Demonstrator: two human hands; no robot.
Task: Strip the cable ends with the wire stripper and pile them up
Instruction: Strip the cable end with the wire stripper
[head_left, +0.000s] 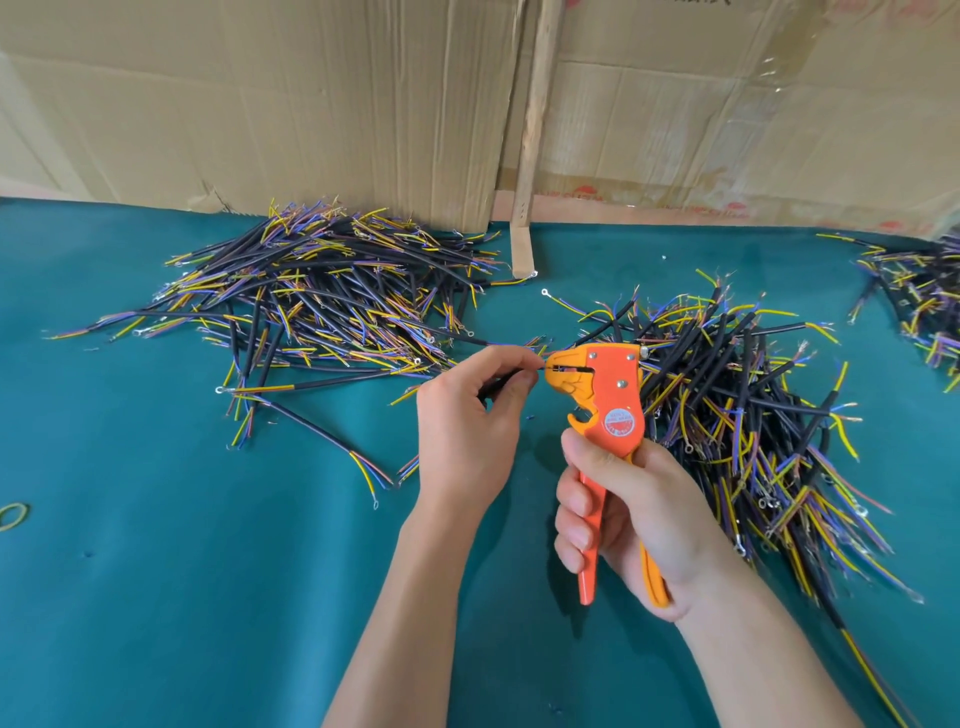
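Left hand (470, 415) pinches a black-sheathed cable (493, 387), feeding its end into the orange plastic wire stripper (605, 410) gripped by right hand (623, 525); a squeeze looks next.

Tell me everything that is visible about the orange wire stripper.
The wire stripper has an orange body that looks like plastic, a yellower head, silver rivets and a round red-and-white sticker. It stands nearly upright above the teal table, head pointing left. The right hand grips its two handles. A thin wire end from the cable pinched by the left hand enters its head.
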